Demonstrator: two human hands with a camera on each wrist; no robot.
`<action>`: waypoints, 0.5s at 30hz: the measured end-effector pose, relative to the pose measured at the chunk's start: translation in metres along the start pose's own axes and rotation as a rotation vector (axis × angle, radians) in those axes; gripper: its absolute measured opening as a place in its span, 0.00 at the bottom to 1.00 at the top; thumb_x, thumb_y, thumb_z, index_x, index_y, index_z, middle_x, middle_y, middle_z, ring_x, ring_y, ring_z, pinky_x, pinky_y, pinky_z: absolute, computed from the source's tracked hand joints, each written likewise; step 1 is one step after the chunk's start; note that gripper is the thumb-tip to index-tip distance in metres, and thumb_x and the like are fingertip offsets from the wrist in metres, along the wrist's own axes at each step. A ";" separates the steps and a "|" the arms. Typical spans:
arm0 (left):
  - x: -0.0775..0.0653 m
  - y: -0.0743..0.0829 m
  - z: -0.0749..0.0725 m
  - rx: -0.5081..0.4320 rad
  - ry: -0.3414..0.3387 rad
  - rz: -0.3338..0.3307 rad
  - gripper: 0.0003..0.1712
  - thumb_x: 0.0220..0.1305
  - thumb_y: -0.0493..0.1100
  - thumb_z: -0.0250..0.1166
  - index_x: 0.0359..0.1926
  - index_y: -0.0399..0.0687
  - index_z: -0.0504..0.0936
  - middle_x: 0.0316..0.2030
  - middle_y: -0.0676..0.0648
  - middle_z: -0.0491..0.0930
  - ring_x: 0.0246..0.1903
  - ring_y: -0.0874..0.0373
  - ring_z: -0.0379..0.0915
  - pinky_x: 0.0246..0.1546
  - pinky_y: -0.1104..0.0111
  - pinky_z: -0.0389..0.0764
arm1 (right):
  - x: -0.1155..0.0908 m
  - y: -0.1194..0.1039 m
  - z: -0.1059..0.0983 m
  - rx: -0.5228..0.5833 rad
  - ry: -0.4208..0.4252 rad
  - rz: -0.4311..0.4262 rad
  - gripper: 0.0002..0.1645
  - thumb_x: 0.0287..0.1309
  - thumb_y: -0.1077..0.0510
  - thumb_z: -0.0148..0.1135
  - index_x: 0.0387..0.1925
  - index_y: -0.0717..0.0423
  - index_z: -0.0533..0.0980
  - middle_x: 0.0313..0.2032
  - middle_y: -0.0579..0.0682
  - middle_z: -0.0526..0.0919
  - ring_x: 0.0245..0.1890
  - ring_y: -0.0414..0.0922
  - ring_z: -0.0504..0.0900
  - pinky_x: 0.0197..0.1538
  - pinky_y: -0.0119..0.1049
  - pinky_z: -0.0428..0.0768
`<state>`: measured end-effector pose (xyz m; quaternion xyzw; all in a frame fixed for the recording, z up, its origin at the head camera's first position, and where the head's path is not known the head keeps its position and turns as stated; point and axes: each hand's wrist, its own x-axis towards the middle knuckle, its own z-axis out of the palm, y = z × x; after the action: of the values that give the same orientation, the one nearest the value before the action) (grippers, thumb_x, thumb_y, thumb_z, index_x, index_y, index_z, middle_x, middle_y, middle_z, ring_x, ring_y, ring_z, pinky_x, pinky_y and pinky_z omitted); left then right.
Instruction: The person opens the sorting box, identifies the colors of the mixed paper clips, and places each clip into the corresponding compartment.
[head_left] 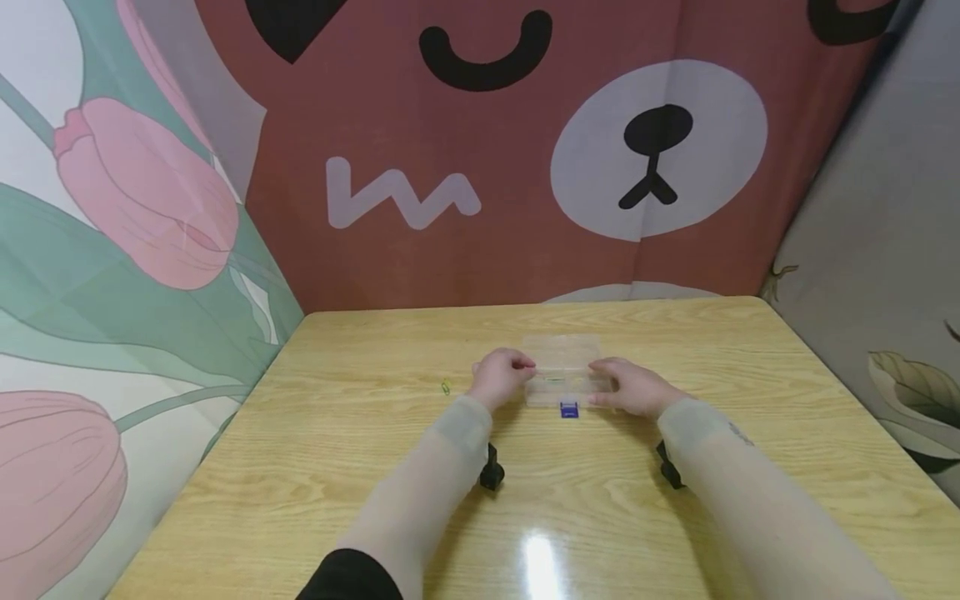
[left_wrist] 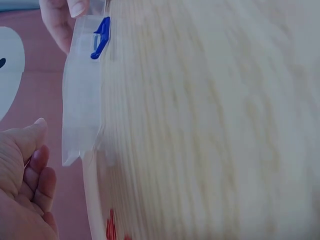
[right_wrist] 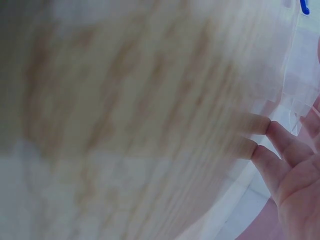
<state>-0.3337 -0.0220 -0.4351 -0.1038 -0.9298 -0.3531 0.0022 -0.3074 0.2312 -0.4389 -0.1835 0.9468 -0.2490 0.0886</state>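
Lying open in the far middle of the table (head_left: 585,517), the box (head_left: 543,401) is thin, clear plastic, rectangular, its flat lid (head_left: 562,350) laid back on the far side and a glossy blue latch (head_left: 569,410) at its near edge. A slim green piece (head_left: 555,379) lies inside. To the left rests a small looped green clip (head_left: 446,387); the left wrist view also shows a red wiry thing (left_wrist: 111,227), blurred. The tabletop is smooth, yellowish and wood-grained, catching light at the near side. Beyond it hangs a brown-red cloth (head_left: 405,267) printed with an animal face; a tulip-patterned cloth (head_left: 150,200) falls at left, a grey leafy one at right. The right hand (head_left: 633,387) grips the box's right end, thumb near, fingers far. The left hand (head_left: 498,377) is just beside its left end, fingers bent in toward the thumb; whether they pinch anything, I cannot tell.
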 end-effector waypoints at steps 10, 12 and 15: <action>-0.008 -0.022 -0.022 -0.053 0.019 -0.008 0.05 0.64 0.49 0.65 0.36 0.56 0.86 0.35 0.58 0.82 0.37 0.59 0.75 0.58 0.50 0.55 | 0.000 -0.001 0.000 0.014 -0.008 0.003 0.45 0.61 0.42 0.62 0.70 0.63 0.59 0.69 0.67 0.57 0.68 0.66 0.55 0.66 0.61 0.53; -0.010 -0.025 -0.026 -0.080 0.018 -0.024 0.06 0.64 0.48 0.65 0.37 0.54 0.86 0.36 0.56 0.82 0.37 0.59 0.75 0.57 0.53 0.59 | 0.000 -0.001 0.000 0.019 -0.010 0.007 0.45 0.61 0.42 0.62 0.70 0.62 0.58 0.69 0.67 0.56 0.68 0.66 0.55 0.66 0.61 0.53; -0.014 -0.032 -0.033 -0.140 -0.002 -0.065 0.07 0.65 0.47 0.65 0.39 0.53 0.85 0.38 0.54 0.81 0.36 0.58 0.74 0.48 0.59 0.70 | 0.000 -0.001 0.000 0.022 -0.012 0.013 0.46 0.61 0.42 0.62 0.70 0.62 0.58 0.69 0.67 0.56 0.68 0.66 0.54 0.66 0.61 0.53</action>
<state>-0.3282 -0.0694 -0.4324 -0.0739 -0.9057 -0.4172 -0.0175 -0.3068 0.2300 -0.4383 -0.1779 0.9446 -0.2577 0.0981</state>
